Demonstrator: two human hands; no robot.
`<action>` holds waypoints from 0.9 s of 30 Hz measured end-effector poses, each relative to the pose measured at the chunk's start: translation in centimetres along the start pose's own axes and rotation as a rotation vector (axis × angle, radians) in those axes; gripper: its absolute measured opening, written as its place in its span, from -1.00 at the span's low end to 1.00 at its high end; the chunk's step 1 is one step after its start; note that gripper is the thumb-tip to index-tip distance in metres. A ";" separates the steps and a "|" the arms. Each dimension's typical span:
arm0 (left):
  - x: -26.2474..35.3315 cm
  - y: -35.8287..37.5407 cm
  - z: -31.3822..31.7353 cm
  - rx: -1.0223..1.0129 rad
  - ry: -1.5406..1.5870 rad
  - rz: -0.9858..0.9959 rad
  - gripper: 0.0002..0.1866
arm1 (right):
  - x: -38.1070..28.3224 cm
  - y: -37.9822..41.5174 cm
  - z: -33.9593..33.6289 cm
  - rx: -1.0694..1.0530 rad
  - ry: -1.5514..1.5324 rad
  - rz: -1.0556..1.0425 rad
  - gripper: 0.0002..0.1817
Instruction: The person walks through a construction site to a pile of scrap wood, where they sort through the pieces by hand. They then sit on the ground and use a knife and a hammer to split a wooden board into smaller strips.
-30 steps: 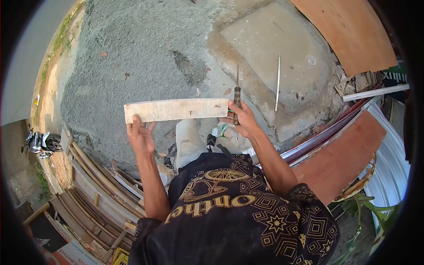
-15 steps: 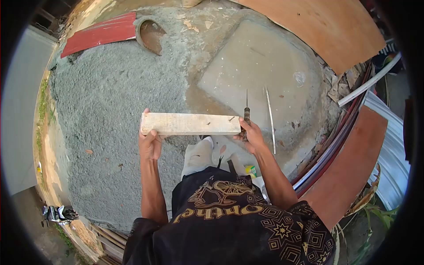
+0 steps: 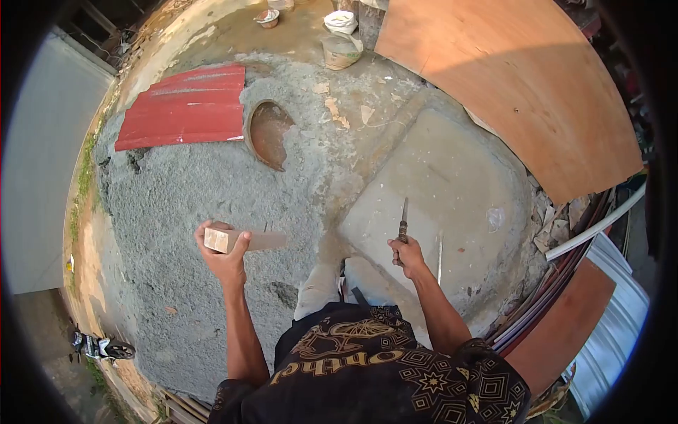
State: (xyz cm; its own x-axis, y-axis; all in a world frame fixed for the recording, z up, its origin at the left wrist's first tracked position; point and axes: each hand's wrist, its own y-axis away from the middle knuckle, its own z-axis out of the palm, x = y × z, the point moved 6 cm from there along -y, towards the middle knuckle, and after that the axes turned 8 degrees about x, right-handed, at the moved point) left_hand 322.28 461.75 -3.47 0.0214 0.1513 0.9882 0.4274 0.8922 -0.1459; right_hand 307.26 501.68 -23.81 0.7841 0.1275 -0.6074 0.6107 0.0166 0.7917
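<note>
My left hand (image 3: 227, 266) is closed around one end of a pale wooden block (image 3: 219, 241), over the grey gravelly ground. The block's cut end faces me, and its length stretches away to the right, partly blurred. Thin nails seem to stick up from it. In my right hand (image 3: 407, 256) is a knife (image 3: 405, 212) with a dark banded handle, its narrow blade pointing away from me above the concrete slab (image 3: 459, 191). Block and knife are well apart.
A red corrugated sheet (image 3: 183, 109) and a round basin (image 3: 270, 138) lie on the gravel heap (image 3: 169, 198). Large plywood (image 3: 522, 92) spans the upper right. A thin white strip (image 3: 440, 260) rests on the slab. A sack (image 3: 342, 51) stands at the back.
My right hand has let go of the block's right end and moved down with the knife. My left hand has turned the block end-on. The view has tipped up, showing more ground ahead.
</note>
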 end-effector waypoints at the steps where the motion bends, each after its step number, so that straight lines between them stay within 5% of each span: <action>1: 0.5 -0.6 -0.7 0.028 -0.114 0.029 -0.23 | -2.7 -0.3 1.6 -0.070 0.023 -0.014 -0.75; 6: 1.1 -6.4 1.4 0.026 -0.526 0.141 -0.09 | -16.7 -3.0 9.4 -0.159 0.172 -0.165 -0.74; 8: -1.2 -8.9 3.7 -0.051 -0.463 -0.179 -0.09 | -20.6 -5.9 11.5 -0.186 0.167 -0.180 -0.73; 9: -1.8 -10.8 4.9 -0.046 -0.662 0.165 -0.26 | -22.7 -7.9 12.6 -0.214 0.143 -0.192 -0.75; 11: -5.8 -14.0 6.9 -0.050 -0.605 0.097 -0.36 | -25.8 -13.7 14.4 -0.252 0.123 -0.215 -0.75; 15: -14.7 -24.3 12.1 0.029 -0.465 -0.051 -0.47 | -30.6 -27.5 12.9 -0.037 1.017 -0.821 -0.77; 19: -16.4 -34.6 20.4 0.141 -0.339 -0.154 -0.53 | -35.8 -33.0 8.9 0.004 0.953 -0.133 -0.63; 21: -12.0 -40.4 25.6 0.085 -0.274 -0.126 -0.54 | -37.0 -34.9 6.3 0.100 0.776 0.169 -0.64; 27: -10.1 -57.9 34.0 0.190 0.104 -0.069 -0.52 | -44.3 -40.1 9.0 0.254 0.697 0.468 -0.68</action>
State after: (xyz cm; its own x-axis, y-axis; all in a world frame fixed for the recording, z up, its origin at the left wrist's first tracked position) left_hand 266.60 423.01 -6.53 0.0948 0.0510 0.9942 0.2531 0.9646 -0.0736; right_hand 249.10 486.50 -29.22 0.7644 0.6444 0.0201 0.3147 -0.4002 0.8607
